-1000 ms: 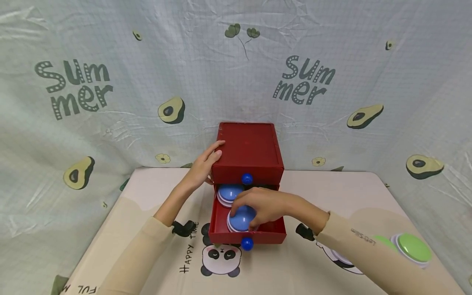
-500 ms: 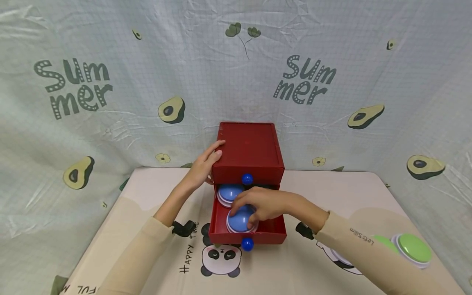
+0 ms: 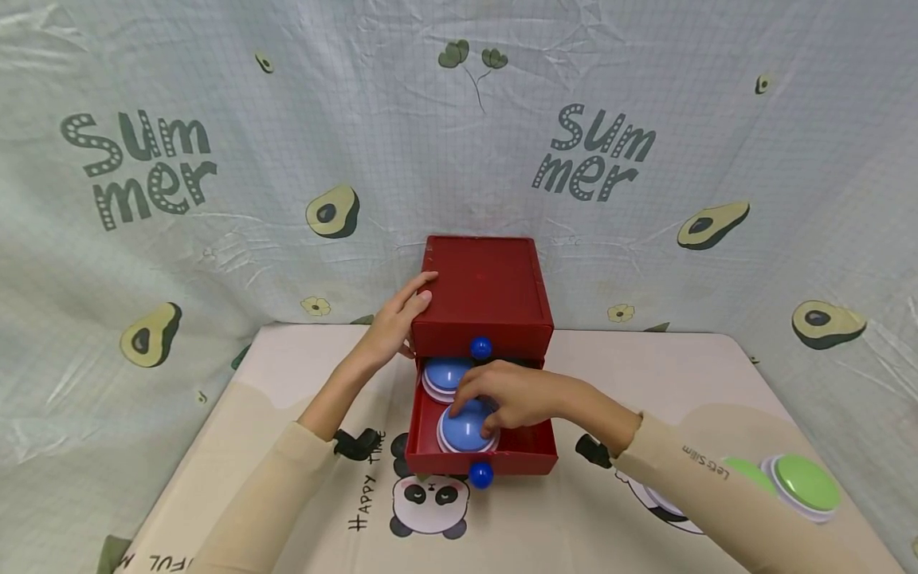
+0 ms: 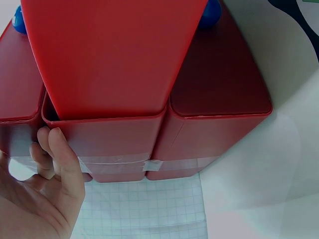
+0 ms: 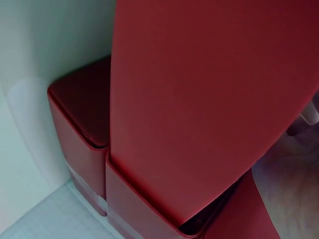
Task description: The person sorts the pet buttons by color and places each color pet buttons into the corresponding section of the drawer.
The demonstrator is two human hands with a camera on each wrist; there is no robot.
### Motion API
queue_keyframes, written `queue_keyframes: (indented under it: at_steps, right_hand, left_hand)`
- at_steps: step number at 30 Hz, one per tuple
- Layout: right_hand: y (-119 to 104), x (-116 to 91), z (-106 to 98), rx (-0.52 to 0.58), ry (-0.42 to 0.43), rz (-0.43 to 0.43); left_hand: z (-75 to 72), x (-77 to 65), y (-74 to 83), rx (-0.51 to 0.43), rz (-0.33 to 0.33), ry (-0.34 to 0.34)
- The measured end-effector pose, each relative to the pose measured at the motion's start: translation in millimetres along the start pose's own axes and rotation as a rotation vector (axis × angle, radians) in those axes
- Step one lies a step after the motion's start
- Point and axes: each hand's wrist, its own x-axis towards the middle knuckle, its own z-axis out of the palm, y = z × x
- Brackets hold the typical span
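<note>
In the head view a red drawer unit [image 3: 480, 279] stands with its lower drawer [image 3: 437, 464] pulled out and its upper one closed. My left hand [image 3: 390, 328] rests on the unit's left side, fingertips at the top edge. Inside the open drawer my right hand [image 3: 522, 395] grips a blue domed push button [image 3: 464, 434] with a white base, thumb and fingers spread around the dome. Behind it, at the drawer's back left, sits a second blue button [image 3: 446, 373]. The left wrist view shows the left hand [image 4: 47, 194] against the red side; the drawer wall hides the right hand's hold in the right wrist view.
Green push buttons [image 3: 806, 482] on white bases lie at the table's right, partly hidden by the right sleeve [image 3: 717, 486]. Blue knobs [image 3: 481, 475] stick out from the drawer fronts. A patterned cloth [image 3: 473, 159] hangs close behind the unit.
The blue button under my right hand has shifted slightly left within the drawer, and the right fingers have moved a little with it. My left hand keeps its place on the unit.
</note>
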Motion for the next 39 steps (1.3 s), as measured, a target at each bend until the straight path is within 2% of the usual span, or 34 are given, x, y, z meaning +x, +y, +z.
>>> queue_keyframes:
  at_steps: [12, 17, 24, 29, 34, 39]
  right_hand:
    - [2.3, -7.7, 0.8, 0.012, 0.045, 0.001]
    - [2.5, -22.8, -2.2, 0.086, 0.135, -0.028]
    - [-5.1, -54.9, -6.5, 0.181, 0.292, -0.048]
    - [-11.3, -76.0, 4.3, 0.201, 0.375, -0.066]
    - [-23.1, -93.2, 21.7, 0.244, 0.423, -0.047]
    - [-33.7, -105.8, 40.9, 0.339, 0.413, -0.062]
  left_hand:
    - [0.1, -0.1, -1.1, 0.003, 0.003, 0.003]
    - [0.0, -0.6, -1.8, 0.008, 0.006, 0.009]
    - [-0.1, -0.4, -1.4, 0.003, 0.016, 0.004]
    - [0.0, -0.1, -1.7, 0.005, 0.011, 0.006]
    - [0.7, 0.8, -2.6, -0.002, 0.008, 0.008]
    - [1.9, 1.7, -2.8, -0.01, 0.013, 0.009]
